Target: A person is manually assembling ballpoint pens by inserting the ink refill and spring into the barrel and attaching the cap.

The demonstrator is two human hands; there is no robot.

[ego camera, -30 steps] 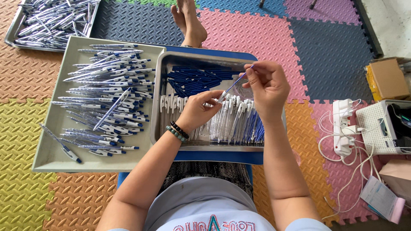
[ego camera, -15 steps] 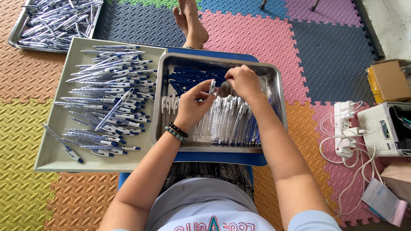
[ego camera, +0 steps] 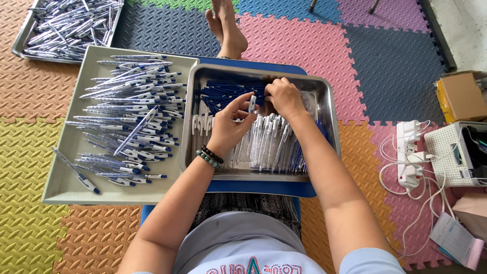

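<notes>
A steel tray [ego camera: 324, 96] lies on a blue board in front of me, filled with white pen barrels [ego camera: 269, 144] and dark blue pen parts [ego camera: 223, 94]. My left hand [ego camera: 228, 124] hovers over the tray's middle and pinches a white pen barrel [ego camera: 252, 103] upright between thumb and fingers. My right hand [ego camera: 284, 99] reaches down into the pile of dark blue parts at the tray's far side, fingers curled among them. A grey tray [ego camera: 61, 187] to the left holds several finished white-and-blue pens [ego camera: 129, 114].
Another steel tray of pens [ego camera: 66, 28] sits at the far left on the coloured foam floor mats. A person's bare feet [ego camera: 227, 25] rest beyond the trays. At right are a power strip with cables [ego camera: 411, 152], a white device [ego camera: 456, 152] and a cardboard box [ego camera: 464, 96].
My right hand, which was raised beside the left holding a pen, has dropped forward into the dark blue parts. The left hand stays over the tray with a white barrel.
</notes>
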